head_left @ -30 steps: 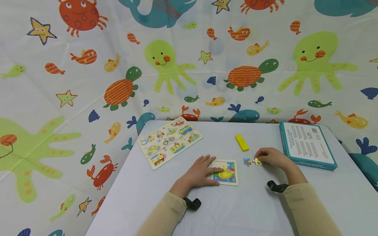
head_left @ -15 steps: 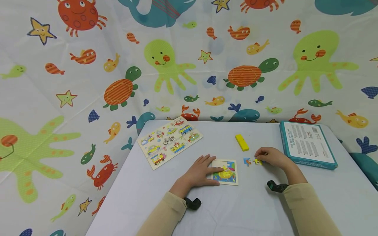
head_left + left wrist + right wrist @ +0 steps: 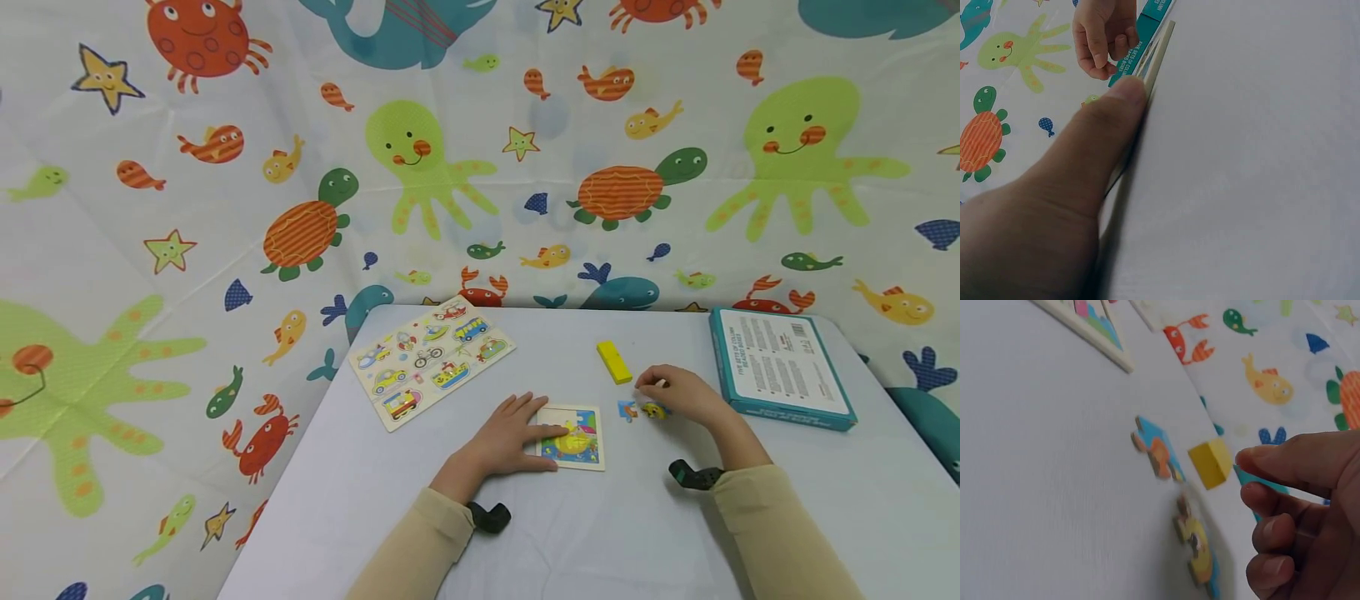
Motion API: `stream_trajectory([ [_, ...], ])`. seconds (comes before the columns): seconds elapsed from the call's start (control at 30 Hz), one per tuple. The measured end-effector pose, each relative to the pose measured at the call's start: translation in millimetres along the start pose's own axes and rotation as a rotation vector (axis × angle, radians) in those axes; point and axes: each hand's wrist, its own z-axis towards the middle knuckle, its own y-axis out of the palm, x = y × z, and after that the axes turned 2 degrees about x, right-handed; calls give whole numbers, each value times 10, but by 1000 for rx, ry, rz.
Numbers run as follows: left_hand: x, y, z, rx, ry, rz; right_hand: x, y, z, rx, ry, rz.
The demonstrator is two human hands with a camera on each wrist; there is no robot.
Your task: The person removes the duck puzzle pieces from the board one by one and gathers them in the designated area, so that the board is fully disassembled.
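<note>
Right wrist view gives me the best look at the yellow puzzle piece (image 3: 1200, 547), on the table (image 3: 1054, 487) near a blue-and-orange piece (image 3: 1155, 450). I'd guess it's light, stiff and smooth, best pinched by its edges. Just beside it, the right hand (image 3: 1304, 515) has its fingers loosely curled around nothing. The left hand (image 3: 510, 440) lies spread, partly covering the puzzle tray (image 3: 602, 442). Whether the yellow piece lies flat I can't tell; that view cuts off its lower end.
</note>
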Motion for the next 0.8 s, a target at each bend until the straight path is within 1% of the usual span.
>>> stream_trajectory([
  [0.3, -6, 6, -8, 12, 21, 19, -309, 69, -24, -7, -56, 33],
  [0.47, -8, 11, -2, 6, 17, 23, -445, 174, -23, -48, -62, 90],
  [0.67, -12, 17, -2, 4, 11, 24, -568, 322, -5, -76, -88, 84],
  [0.8, -16, 19, 2, 6, 14, 32, -623, 409, -2, -92, -83, 107],
])
